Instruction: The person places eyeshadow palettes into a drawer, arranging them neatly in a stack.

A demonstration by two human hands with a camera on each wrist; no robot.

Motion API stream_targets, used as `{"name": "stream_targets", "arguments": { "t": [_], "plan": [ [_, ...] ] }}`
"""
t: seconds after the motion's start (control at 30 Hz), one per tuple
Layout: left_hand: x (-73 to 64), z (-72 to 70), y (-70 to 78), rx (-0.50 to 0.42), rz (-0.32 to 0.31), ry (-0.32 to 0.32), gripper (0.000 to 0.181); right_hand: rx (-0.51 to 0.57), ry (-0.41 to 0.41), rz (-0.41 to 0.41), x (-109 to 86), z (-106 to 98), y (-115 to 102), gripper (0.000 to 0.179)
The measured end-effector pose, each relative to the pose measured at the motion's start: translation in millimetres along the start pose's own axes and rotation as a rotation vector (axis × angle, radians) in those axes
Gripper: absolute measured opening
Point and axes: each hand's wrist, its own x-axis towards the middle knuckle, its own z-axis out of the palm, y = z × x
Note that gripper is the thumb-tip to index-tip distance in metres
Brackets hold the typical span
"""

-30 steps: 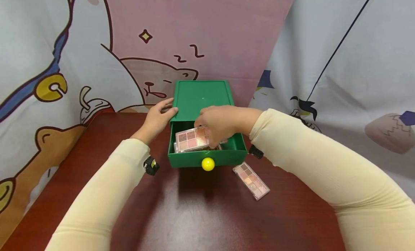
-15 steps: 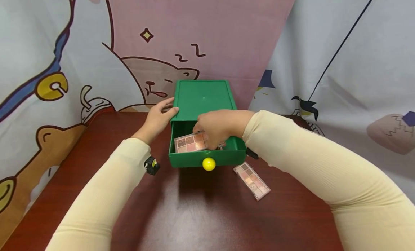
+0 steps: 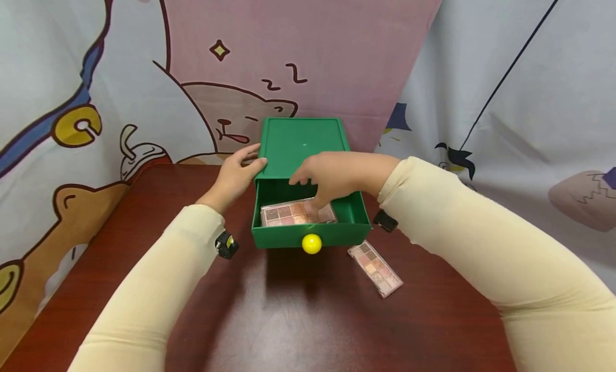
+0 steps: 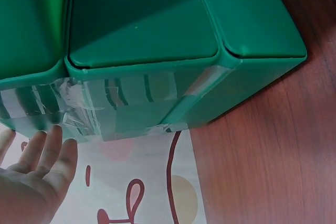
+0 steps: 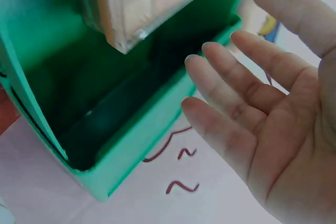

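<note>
A green drawer box (image 3: 303,142) has its front drawer pulled out, with a yellow round knob (image 3: 312,243) on the drawer front. Inside the drawer lies an eyeshadow palette (image 3: 284,211) with a clear lid, and stacked edges show under it in the right wrist view. My right hand (image 3: 334,174) is over the drawer, its fingers spread and holding nothing; whether the thumb touches the palette I cannot tell. My left hand (image 3: 236,174) rests against the box's left side, fingers extended. In the left wrist view, clear tape (image 4: 121,98) covers the box's side.
Another eyeshadow palette (image 3: 375,268) lies on the dark red-brown table (image 3: 298,329), right of the drawer front. A cartoon-printed cloth (image 3: 346,51) hangs behind the box.
My right hand has let go of the palette and lifted slightly, its fingers opening. The palette, tilted and raised earlier, has come down into the drawer. My left hand stays at the box.
</note>
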Motion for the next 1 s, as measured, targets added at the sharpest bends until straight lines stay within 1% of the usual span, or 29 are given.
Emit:
{"name": "stream_targets", "arguments": {
  "t": [0.07,0.13,0.2,0.27,0.37,0.4,0.47,0.53,0.63,0.73,0.87,0.93,1.0],
  "plan": [
    [0.0,-0.2,0.1,0.003,-0.001,0.003,0.056,0.064,0.053,-0.013,-7.9,-3.1,4.3,0.059],
    [-0.1,-0.1,-0.2,0.006,-0.004,0.005,0.056,0.143,0.125,-0.026,-16.5,-4.4,11.1,0.057],
    [-0.3,0.1,-0.7,0.005,-0.007,0.006,0.055,0.243,0.221,-0.034,-26.2,-3.8,20.3,0.054],
    [-0.5,0.4,-1.4,0.004,-0.008,0.006,0.055,0.349,0.335,-0.032,-35.7,-0.2,32.0,0.051],
    [-0.9,0.8,-1.9,-0.002,-0.006,0.004,0.055,0.491,0.523,-0.011,-48.3,10.2,52.4,0.047],
    [-1.0,0.9,-2.0,-0.004,-0.005,0.005,0.055,0.538,0.578,0.009,-52.0,14.9,59.1,0.047],
    [-1.2,1.2,-2.2,-0.005,-0.004,0.005,0.055,0.614,0.674,0.044,-58.7,25.4,71.6,0.046],
    [-1.3,1.4,-2.8,-0.003,-0.007,0.007,0.055,0.678,0.749,0.074,-63.9,37.4,83.6,0.047],
    [-1.8,1.8,-3.7,-0.004,-0.011,0.006,0.055,0.762,0.822,0.133,-69.7,59.1,101.6,0.050],
    [-1.7,2.2,-4.1,-0.011,-0.010,0.006,0.055,0.802,0.875,0.219,-74.0,83.7,119.0,0.054],
    [-1.3,2.3,-3.4,-0.016,-0.008,0.009,0.055,0.814,0.922,0.339,-77.2,117.0,138.5,0.059],
    [-1.1,2.4,-3.0,-0.017,-0.008,0.011,0.055,0.809,0.932,0.376,-77.7,132.2,145.2,0.059],
    [-1.0,2.8,-2.7,-0.018,-0.007,0.015,0.055,0.785,0.921,0.408,-77.6,145.9,149.6,0.059]
  ]
}}
